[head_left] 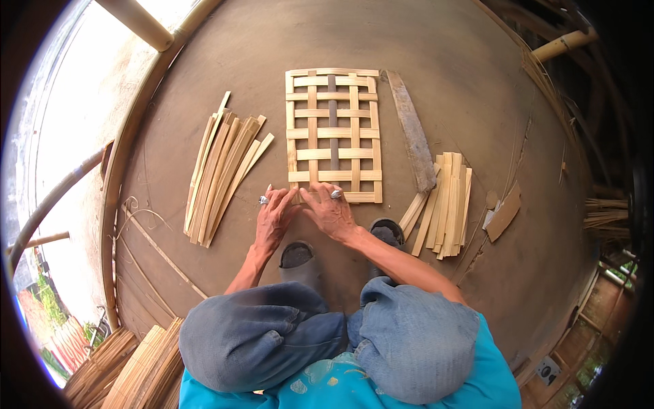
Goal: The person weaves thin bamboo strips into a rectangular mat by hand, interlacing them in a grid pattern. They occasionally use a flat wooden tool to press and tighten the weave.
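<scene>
Brown floor (238, 61), a woven lattice (333, 132) lying flat on it.
Beyond the denim knees (259, 334), the left hand (274, 213) and right hand (332, 211) touch the lattice's near-left corner, fingers bent; whether they pinch it, I cannot tell. Pale strips (447, 204) lie right, a second bundle (221, 178) left, a grey bar (412, 133) slanting beside the lattice.

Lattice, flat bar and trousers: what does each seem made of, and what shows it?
Lattice: probably split bamboo or wood, unpainted-looking; mostly straw-coloured, faintly streaked.
Flat bar: worn wood or rusty metal; mottled dullness leaves it open.
Trousers: seemingly denim, matt; faded, creased blue cloth.
</scene>
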Motion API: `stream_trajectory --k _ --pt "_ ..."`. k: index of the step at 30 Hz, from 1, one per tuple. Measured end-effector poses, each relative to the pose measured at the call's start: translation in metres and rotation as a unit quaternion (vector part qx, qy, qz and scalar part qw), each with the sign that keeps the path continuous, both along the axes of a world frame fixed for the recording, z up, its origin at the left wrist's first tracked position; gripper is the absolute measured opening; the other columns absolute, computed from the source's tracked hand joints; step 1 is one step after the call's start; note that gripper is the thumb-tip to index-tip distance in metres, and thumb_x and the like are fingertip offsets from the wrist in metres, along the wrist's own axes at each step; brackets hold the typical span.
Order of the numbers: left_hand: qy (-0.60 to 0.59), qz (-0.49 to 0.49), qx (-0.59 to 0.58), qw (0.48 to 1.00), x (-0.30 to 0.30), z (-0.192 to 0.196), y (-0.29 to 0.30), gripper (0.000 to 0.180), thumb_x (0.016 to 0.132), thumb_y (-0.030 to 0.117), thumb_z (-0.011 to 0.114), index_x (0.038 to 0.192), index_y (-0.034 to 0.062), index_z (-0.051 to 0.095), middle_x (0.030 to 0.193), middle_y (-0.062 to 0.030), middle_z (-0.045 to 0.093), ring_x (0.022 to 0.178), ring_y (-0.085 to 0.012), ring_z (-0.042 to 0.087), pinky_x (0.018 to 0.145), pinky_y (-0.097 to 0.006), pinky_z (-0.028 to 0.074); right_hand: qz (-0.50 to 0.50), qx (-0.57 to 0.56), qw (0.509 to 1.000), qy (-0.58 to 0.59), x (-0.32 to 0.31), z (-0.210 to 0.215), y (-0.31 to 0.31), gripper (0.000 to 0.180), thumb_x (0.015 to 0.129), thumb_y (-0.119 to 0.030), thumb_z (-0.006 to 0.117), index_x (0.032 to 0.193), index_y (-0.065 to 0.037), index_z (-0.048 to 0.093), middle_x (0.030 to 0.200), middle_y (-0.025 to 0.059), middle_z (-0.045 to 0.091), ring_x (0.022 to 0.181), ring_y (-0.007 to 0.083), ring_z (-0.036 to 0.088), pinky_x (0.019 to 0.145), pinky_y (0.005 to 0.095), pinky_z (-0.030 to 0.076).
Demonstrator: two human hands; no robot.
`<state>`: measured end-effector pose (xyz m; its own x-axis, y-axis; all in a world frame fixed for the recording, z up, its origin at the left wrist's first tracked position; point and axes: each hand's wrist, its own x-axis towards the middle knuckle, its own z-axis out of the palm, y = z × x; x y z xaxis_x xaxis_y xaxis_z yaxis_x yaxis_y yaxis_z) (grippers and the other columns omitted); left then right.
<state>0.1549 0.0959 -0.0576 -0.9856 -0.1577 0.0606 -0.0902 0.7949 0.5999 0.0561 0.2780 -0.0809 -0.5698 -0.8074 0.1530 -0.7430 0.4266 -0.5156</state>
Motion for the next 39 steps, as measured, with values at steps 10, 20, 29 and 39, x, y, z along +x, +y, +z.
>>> stream_trajectory --k 10,20,29,39 --pt "0.01 -0.067 -0.083 0.994 0.003 -0.008 -0.008 0.056 0.086 0.003 0.072 0.14 0.0147 0.066 0.135 -0.0117 0.057 0.121 -0.0345 0.059 0.122 -0.055 0.04 -0.011 -0.021 1.0 0.013 0.004 -0.02 -0.007 0.048 0.092 -0.041 0.075 0.129 -0.014 0.061 0.126 0.0032 0.056 0.123 0.0209 0.052 0.106 0.0435 0.036" --pt "-0.007 -0.094 -0.083 0.992 0.005 -0.008 -0.013 0.056 0.086 0.004 0.071 0.142 0.0099 0.064 0.139 -0.0145 0.055 0.126 -0.0358 0.056 0.123 -0.057 0.037 0.007 -0.015 1.0 -0.016 0.004 -0.018 -0.006 0.044 0.096 -0.039 0.071 0.13 -0.012 0.062 0.126 0.0035 0.056 0.122 0.0196 0.053 0.107 0.0434 0.036" --pt "0.049 -0.058 -0.109 0.991 0.013 -0.014 -0.009 0.051 0.09 0.009 0.075 0.14 0.0106 0.064 0.131 -0.013 0.06 0.114 -0.0341 0.062 0.118 -0.056 0.043 -0.069 -0.005 0.998 -0.003 -0.016 0.022 0.064 0.052 0.09 -0.031 0.079 0.136 -0.014 0.064 0.132 0.0064 0.055 0.124 0.0266 0.051 0.107 0.0463 0.038" --pt "0.047 -0.011 -0.091 0.995 0.013 -0.012 0.017 0.059 0.092 0.006 0.074 0.148 0.0159 0.059 0.116 -0.0089 0.06 0.104 -0.0293 0.064 0.117 -0.056 0.044 -0.146 0.026 0.981 -0.129 -0.038 0.012 0.131 0.057 0.086 -0.03 0.085 0.138 -0.019 0.065 0.139 0.0151 0.046 0.119 0.0362 0.052 0.098 0.0487 0.051"
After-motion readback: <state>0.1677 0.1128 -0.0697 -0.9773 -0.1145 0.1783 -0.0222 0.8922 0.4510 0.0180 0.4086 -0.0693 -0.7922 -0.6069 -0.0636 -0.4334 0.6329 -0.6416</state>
